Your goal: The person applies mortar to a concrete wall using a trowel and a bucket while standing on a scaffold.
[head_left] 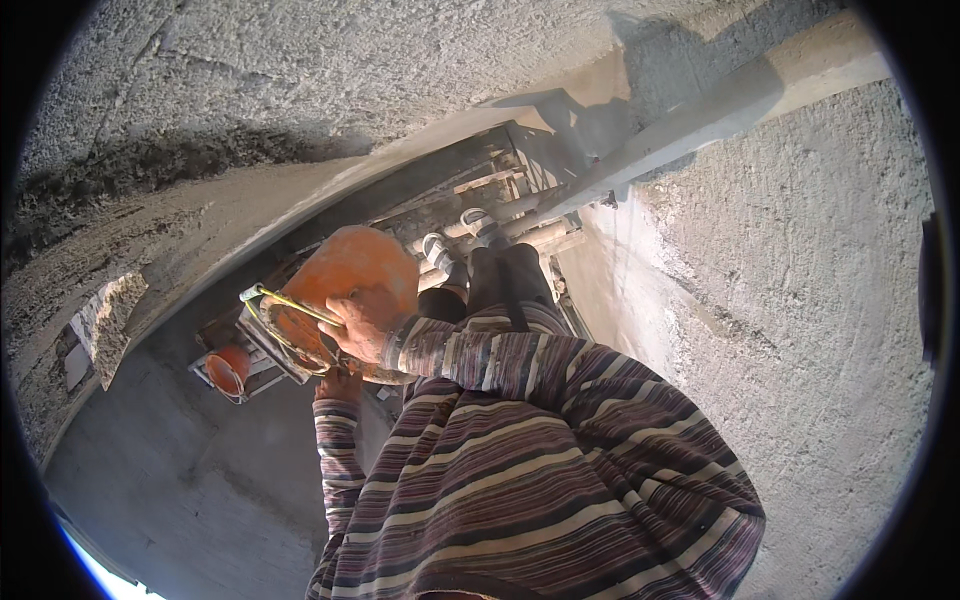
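A large orange bucket (pixel 362 262) lies tipped on its side in front of me, its mud-smeared mouth turned toward the lower left. From its rim stands a thin yellow handle (pixel 300 306) with a pale end. My right hand (pixel 362 325) reaches across my body and closes on the bucket by the handle's near end, fingers bent. Below it, my left hand (pixel 338 385) grips the bucket's lower rim, its fingers partly hidden there. Both arms wear striped sleeves.
A smaller orange bucket (pixel 228 370) stands lower left beside a wooden frame (pixel 272 350). My sandalled feet (pixel 437 252) rest on wooden planks (pixel 490 180). Rough plastered walls (pixel 790 250) rise close on both sides, and a concrete beam (pixel 700 115) crosses at the upper right.
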Action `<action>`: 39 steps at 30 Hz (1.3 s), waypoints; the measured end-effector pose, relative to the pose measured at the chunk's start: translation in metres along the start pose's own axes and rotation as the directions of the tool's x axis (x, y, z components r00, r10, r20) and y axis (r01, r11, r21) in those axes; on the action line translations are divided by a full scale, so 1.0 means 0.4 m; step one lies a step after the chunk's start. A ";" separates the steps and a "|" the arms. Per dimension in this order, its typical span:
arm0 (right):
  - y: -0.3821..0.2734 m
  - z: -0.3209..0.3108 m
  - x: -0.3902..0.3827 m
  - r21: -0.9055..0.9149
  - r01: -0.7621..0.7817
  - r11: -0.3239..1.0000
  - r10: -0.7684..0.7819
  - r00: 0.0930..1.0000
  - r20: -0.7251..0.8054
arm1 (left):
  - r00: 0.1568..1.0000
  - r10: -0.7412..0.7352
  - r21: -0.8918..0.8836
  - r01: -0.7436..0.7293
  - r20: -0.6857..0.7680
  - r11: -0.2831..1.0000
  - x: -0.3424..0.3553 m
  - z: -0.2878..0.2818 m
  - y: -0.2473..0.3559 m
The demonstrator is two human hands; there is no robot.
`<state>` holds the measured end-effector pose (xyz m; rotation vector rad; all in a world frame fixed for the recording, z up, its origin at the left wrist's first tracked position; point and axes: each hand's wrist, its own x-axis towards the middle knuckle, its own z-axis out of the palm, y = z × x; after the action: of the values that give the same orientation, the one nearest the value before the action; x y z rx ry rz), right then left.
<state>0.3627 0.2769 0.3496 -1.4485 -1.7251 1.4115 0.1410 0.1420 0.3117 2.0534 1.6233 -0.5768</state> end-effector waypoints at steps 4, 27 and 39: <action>-0.005 -0.024 0.002 -0.075 0.154 0.985 -0.162 0.979 -0.124 | 0.974 -0.220 -0.347 0.187 -0.056 0.919 0.021 -0.068 0.017; 0.069 -0.480 0.109 0.648 -0.029 0.761 -0.129 0.972 0.195 | 0.907 -0.376 -0.240 0.329 -0.188 0.913 0.176 -0.185 0.533; -0.057 -0.377 0.107 0.533 0.141 0.834 -0.353 0.879 0.320 | 0.645 -0.378 -0.068 0.451 -0.664 0.890 0.199 0.006 0.566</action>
<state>0.4670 0.3781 0.4131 -0.6465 -1.5336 1.9178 0.3791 0.1576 0.2848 2.0859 2.5806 -0.0294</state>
